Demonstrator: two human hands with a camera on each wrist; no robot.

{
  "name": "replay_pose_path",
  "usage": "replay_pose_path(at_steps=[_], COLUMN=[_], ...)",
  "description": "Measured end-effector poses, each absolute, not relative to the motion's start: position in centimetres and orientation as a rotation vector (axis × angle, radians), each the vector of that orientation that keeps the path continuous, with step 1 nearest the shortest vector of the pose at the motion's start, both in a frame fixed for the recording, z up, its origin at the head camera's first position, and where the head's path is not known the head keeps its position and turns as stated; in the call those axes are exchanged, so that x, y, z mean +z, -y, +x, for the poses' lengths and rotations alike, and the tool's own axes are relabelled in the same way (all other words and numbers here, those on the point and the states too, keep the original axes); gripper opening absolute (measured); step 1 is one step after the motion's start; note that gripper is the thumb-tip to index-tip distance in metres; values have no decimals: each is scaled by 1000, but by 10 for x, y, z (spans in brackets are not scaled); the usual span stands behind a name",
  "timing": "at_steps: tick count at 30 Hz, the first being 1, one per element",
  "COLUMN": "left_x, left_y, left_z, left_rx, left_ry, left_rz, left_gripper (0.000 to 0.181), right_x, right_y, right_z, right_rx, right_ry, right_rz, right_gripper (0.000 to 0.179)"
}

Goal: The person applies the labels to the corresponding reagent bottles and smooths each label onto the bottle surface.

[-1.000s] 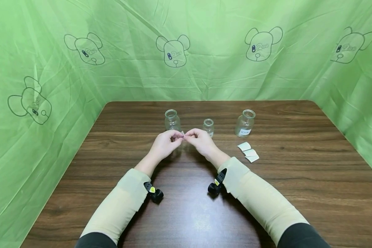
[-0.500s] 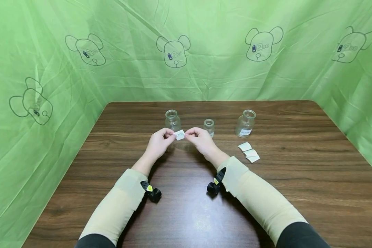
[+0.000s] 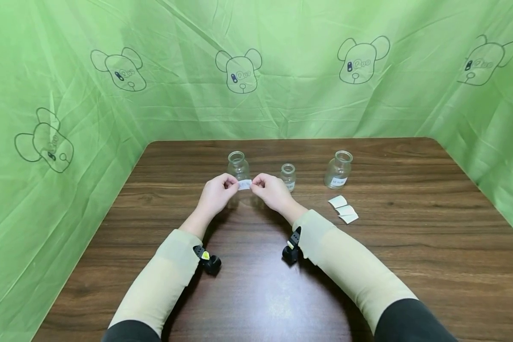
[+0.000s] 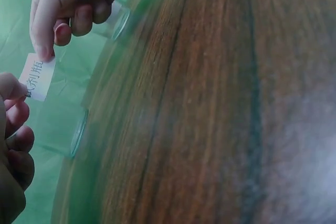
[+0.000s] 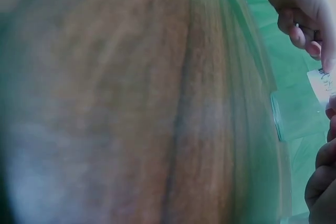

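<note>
A small white paper label (image 3: 244, 184) with dark handwriting is stretched between both hands, just in front of the left glass jar (image 3: 238, 166). My left hand (image 3: 215, 195) pinches its left end between thumb and forefinger. The other end is pinched by my right hand (image 3: 274, 193). In the left wrist view the written characters on the label (image 4: 38, 77) face the camera. Behind the label the lower part of the jar is hidden. Whether label and glass touch, I cannot tell.
A smaller glass jar (image 3: 288, 175) with a white label stands behind my right hand. Farther right is a labelled glass jar (image 3: 338, 168). In front of it several white paper pieces (image 3: 344, 209) lie on the wooden table (image 3: 410, 228). Green cloth (image 3: 299, 104) hangs around.
A second ago the label was nearly edge-on between the fingertips. The left hand drew away to the left and the label turned face-on. Both hands then moved slightly left and levelled it.
</note>
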State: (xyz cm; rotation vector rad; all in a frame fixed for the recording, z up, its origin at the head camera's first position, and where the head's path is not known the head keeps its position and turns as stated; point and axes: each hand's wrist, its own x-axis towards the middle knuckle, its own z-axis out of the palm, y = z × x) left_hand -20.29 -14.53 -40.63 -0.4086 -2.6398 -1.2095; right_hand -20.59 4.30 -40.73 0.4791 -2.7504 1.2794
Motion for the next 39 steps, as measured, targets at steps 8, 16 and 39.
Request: replay_pose_path(at_steps=[8, 16, 39], left_x=[-408, -413, -415], left_y=[150, 152, 151], left_z=[-207, -214, -219], left_rx=[-1141, -1115, -1096], left_ry=[2688, 2699, 2674], left_rz=[-292, -244, -194], left_gripper=[8, 12, 13], right_x=[-410, -412, -410], right_y=[-34, -28, -21], right_z=[-216, -220, -225], right_rx=[1115, 1001, 860], right_ry=[2817, 2889, 2950], right_rz=[488, 463, 369], right_gripper=[12, 12, 15])
